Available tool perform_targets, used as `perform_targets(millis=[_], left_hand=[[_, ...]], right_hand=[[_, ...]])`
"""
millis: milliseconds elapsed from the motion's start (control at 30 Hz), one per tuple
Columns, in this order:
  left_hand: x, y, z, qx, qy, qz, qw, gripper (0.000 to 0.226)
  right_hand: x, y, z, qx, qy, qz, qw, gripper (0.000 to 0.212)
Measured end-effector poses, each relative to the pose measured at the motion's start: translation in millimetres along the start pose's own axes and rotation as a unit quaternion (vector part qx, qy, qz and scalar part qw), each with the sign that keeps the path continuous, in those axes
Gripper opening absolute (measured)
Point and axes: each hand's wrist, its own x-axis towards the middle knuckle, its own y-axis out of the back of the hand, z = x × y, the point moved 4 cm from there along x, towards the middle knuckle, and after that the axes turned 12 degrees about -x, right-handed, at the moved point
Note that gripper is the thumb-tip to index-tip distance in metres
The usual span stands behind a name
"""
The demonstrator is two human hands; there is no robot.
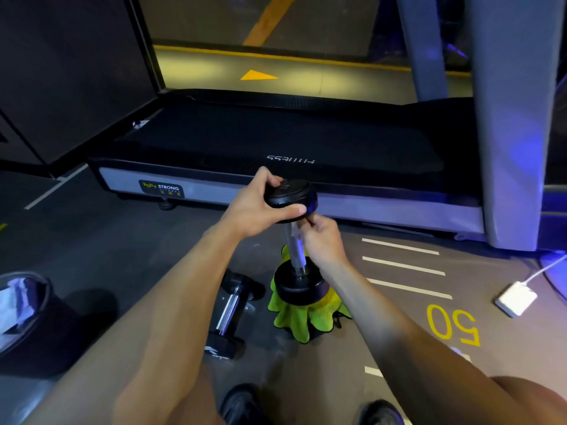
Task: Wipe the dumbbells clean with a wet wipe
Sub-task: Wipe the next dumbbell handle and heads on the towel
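The upright dumbbell (pixel 296 240) is stood on end, its long axis close to vertical, with the lower black head seated on a crumpled lime-green cloth (pixel 302 317) on the gym floor and the upper head raised toward the treadmill (pixel 276 142) behind it. The upper head is gripped from the left side by the left hand (pixel 260 207), thumb curled along its near rim and fingers curled over its top, so the dumbbell is kept steady. The chrome handle lies directly below that head, and it is met at its top end by the right hand (pixel 319 240), which is the nearer one to the bar; its fingers are pinched around the handle, with what looks like a thin pale wet wipe (pixel 297 233) pressed between them and the metal, though this is hard to make out. A stroke down the vertical bar is judged the likely next move. A second dumbbell (pixel 230 314) is laid flat on the floor just left of the cloth. A white power adapter (pixel 516 299) is seen well to the right.
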Motion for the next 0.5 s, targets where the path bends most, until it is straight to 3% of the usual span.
perform_targets(millis=[67, 167, 267, 367, 500], left_hand=[[-0.2, -0.6, 0.1, -0.002, 0.002, -0.001, 1.0, 0.061], [-0.6, -1.9, -1.0, -0.007, 0.006, -0.004, 1.0, 0.062], [0.4, -3.7, -3.2, -0.008, 0.014, -0.013, 1.0, 0.062], [3.8, -8.4, 2.4, 0.01, 0.0, -0.032, 0.999, 0.076], [5.6, -11.7, 7.8, 0.037, -0.001, -0.049, 0.998, 0.091]], right_hand=[[-4.7, -2.0, -5.4, 0.012, 0.011, -0.004, 1.0, 0.025], [-14.9, 2.6, 19.5, -0.16, 0.018, -0.033, 0.986, 0.04], [-8.3, 10.1, 32.1, -0.286, -0.003, -0.086, 0.954, 0.041], [0.5, 23.3, 29.6, -0.325, 0.002, -0.081, 0.942, 0.02], [-6.7, 12.8, 40.0, -0.384, 0.017, -0.137, 0.913, 0.028]])
